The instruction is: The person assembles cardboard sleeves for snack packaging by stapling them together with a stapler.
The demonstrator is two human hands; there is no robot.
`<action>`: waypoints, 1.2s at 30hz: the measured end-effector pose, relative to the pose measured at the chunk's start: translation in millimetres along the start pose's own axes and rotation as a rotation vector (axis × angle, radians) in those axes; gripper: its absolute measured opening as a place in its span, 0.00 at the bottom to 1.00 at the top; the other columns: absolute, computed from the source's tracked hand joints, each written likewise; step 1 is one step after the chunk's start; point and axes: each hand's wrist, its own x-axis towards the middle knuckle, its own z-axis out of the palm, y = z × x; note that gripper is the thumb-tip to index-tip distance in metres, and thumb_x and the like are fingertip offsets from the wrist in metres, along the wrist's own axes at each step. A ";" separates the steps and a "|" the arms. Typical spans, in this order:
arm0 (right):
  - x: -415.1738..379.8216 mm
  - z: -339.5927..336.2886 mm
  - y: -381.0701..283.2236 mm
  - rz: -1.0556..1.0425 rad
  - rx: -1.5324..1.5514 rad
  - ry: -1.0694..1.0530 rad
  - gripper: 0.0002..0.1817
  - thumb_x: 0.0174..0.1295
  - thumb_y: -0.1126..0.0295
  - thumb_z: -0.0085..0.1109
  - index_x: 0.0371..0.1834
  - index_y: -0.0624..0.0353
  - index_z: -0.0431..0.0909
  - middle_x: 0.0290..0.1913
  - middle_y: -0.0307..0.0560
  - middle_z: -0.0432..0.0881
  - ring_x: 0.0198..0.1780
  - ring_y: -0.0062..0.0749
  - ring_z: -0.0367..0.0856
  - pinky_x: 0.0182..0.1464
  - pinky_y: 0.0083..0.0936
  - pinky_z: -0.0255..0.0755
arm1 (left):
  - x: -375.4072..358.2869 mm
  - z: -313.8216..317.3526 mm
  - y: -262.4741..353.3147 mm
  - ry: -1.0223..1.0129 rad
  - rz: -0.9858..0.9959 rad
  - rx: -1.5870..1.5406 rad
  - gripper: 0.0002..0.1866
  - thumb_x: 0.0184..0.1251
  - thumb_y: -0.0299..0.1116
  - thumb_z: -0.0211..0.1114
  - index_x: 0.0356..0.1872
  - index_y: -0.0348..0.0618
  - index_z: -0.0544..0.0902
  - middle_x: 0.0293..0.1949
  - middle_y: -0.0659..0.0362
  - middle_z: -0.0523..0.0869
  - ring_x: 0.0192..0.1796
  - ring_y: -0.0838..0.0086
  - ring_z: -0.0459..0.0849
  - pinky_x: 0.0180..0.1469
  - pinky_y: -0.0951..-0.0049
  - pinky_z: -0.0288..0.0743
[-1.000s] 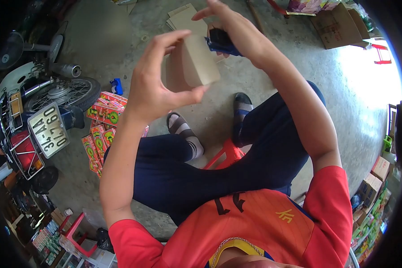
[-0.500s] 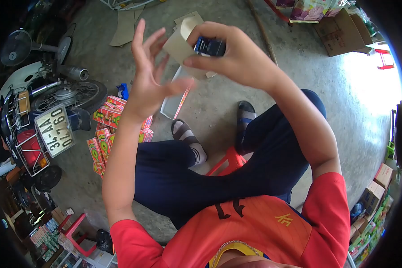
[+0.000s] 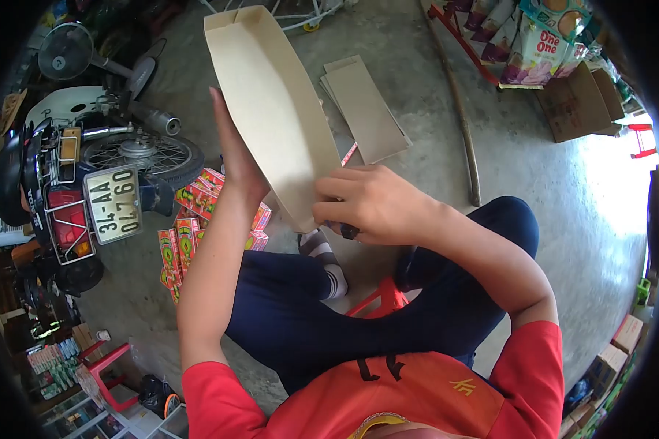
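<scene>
A long, shallow cardboard tray [image 3: 271,95] is held up at a tilt, its open inside facing me. My left hand [image 3: 236,150] supports it from the left outer side; most of its fingers are hidden behind the cardboard. At the tray's near right corner, my right hand [image 3: 370,203] is closed around a small blue-black stapler [image 3: 349,231]. Only the stapler's dark end shows below the fingers, and its contact with the cardboard is hidden.
Flat cardboard pieces [image 3: 366,110] lie on the floor beyond the tray. Printed red and green boxes [image 3: 187,238] are piled at the left, beside a motorbike [image 3: 110,197]. A wooden pole [image 3: 458,110] lies to the right. A red stool [image 3: 384,300] is beneath me.
My left hand was spread in the air and now bears against the tray. The tray has turned lengthwise to face me. My right hand has come nearer and lower with the stapler.
</scene>
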 end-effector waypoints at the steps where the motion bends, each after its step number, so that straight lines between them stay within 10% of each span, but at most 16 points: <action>1: -0.5 2.5 -0.4 0.001 -0.009 -0.008 0.18 0.46 0.76 0.70 0.43 0.56 0.80 0.41 0.43 0.75 0.45 0.42 0.81 0.44 0.40 0.78 | -0.1 -0.2 3.0 0.034 0.031 0.021 0.50 0.76 0.79 0.36 0.72 0.41 0.73 0.62 0.47 0.84 0.61 0.56 0.87 0.60 0.52 0.84; 24: 6.4 -12.7 4.8 0.198 0.339 0.002 0.24 0.55 0.54 0.81 0.49 0.56 0.87 0.43 0.47 0.87 0.44 0.44 0.88 0.46 0.37 0.79 | -9.7 -5.7 24.0 0.169 0.169 0.159 0.35 0.82 0.60 0.55 0.67 0.33 0.74 0.50 0.53 0.83 0.52 0.67 0.83 0.60 0.56 0.81; 29: -2.2 -26.6 60.6 0.623 0.319 0.171 0.24 0.63 0.47 0.74 0.49 0.57 0.90 0.38 0.48 0.90 0.41 0.33 0.88 0.48 0.31 0.80 | 4.8 -29.6 20.9 0.164 0.284 0.724 0.45 0.59 0.45 0.82 0.69 0.33 0.66 0.60 0.51 0.76 0.62 0.68 0.78 0.63 0.67 0.73; 33: -33.1 -6.5 130.1 0.869 0.028 0.192 0.21 0.61 0.53 0.72 0.50 0.57 0.89 0.40 0.51 0.91 0.43 0.36 0.91 0.49 0.34 0.82 | 4.2 -22.2 7.1 0.257 0.457 0.888 0.31 0.67 0.54 0.74 0.57 0.36 0.82 0.48 0.57 0.86 0.55 0.73 0.85 0.61 0.72 0.76; 36: -36.0 28.0 138.4 0.999 0.170 0.031 0.20 0.61 0.58 0.71 0.51 0.60 0.88 0.40 0.52 0.90 0.38 0.35 0.91 0.43 0.33 0.84 | 6.5 -30.5 17.1 0.195 0.278 0.903 0.42 0.71 0.51 0.72 0.76 0.35 0.65 0.66 0.48 0.78 0.66 0.61 0.80 0.66 0.61 0.76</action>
